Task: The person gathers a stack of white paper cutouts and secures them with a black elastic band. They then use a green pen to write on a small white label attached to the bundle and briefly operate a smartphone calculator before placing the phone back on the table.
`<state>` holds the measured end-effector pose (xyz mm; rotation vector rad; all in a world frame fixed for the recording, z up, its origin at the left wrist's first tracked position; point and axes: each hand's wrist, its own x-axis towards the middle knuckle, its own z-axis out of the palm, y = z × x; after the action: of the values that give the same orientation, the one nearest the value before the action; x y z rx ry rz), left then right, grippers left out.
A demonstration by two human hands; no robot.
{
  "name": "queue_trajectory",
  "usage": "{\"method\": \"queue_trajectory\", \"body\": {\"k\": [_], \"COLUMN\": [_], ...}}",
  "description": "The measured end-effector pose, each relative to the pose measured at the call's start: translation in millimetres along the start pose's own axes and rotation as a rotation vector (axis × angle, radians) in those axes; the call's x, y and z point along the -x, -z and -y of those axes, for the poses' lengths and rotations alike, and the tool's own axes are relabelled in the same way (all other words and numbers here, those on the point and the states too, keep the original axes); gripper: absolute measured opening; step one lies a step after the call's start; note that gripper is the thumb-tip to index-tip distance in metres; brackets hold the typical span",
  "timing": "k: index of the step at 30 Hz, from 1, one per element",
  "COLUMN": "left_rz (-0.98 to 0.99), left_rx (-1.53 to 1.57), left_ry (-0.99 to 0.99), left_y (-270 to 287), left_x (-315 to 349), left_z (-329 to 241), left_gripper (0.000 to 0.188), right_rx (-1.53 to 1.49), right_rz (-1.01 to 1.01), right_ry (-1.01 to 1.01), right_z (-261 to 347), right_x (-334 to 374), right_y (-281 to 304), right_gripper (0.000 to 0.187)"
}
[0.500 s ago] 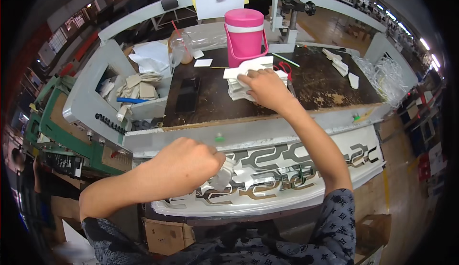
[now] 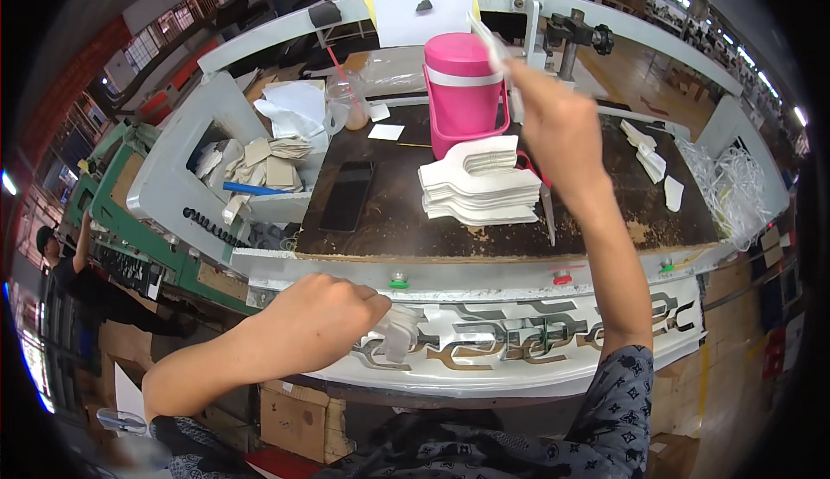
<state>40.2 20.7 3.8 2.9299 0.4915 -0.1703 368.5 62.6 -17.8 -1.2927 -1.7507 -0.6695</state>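
Note:
My left hand (image 2: 316,323) is closed around several white cut-out pieces (image 2: 399,339), just above a white sheet (image 2: 333,371) with fork-shaped cutouts. Raised over the dark worktop, my right hand (image 2: 562,124) pinches a white cut-out piece (image 2: 489,42), slightly smeared by motion and seen nearly edge-on. Below it lies a stack of white fork-shaped pieces (image 2: 480,187), layered one on another, with the pink lidded jug (image 2: 465,90) right behind. Beside the stack rests a pair of red-handled scissors (image 2: 548,211), partly hidden by my right forearm.
A black phone (image 2: 347,195) lies on the worktop (image 2: 398,237) at left. Behind it stands a plastic cup (image 2: 353,103) with a red straw. Scraps fill a side bin (image 2: 264,168); white strips (image 2: 735,189) heap at right. Green and red buttons (image 2: 562,277) line the front edge.
My right hand has left the stack and risen up and to the right with a white piece. The stack now shows uncovered. My left hand keeps its hold, and the view has shifted a little.

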Motion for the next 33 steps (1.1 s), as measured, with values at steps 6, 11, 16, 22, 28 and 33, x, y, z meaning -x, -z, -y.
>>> {"method": "queue_trajectory", "body": {"k": [6,11,16,22,28,33], "left_rz": [-0.032,-0.044,-0.064,-0.102,-0.400,-0.322], "left_rx": [0.046,0.072,0.116,0.260,0.207,0.841], "left_ry": [0.009,-0.016,-0.054,-0.024,-0.240,-0.011], "left_y": [11.4,19.6,27.8,50.4,64.5,81.5], "left_x": [-22.5,-43.1,-62.3,-83.5,-127.4,-173.4], "left_z": [-3.0,-12.4,-20.5,-15.6,-20.3,-34.5], "left_gripper": [0.010,0.008,0.012,0.023,0.019,0.028], "right_rx": [0.093,-0.169,-0.471,-0.518,-1.493,-2.564], "right_rz": [0.459,0.640,0.643,0.378,0.594,0.404], "right_ry": [0.262,0.065,0.087,0.142,-0.312,-0.892], "right_z": [-7.9,-6.3,-37.7,-43.1,-37.3,-20.7], "right_x": [79.6,81.7,83.6,80.0,91.3,111.7], "right_y": [-50.1,-41.0,-44.5,-29.4,28.0,32.9], "right_gripper": [0.035,0.034,0.038,0.065,0.156,0.146]}}
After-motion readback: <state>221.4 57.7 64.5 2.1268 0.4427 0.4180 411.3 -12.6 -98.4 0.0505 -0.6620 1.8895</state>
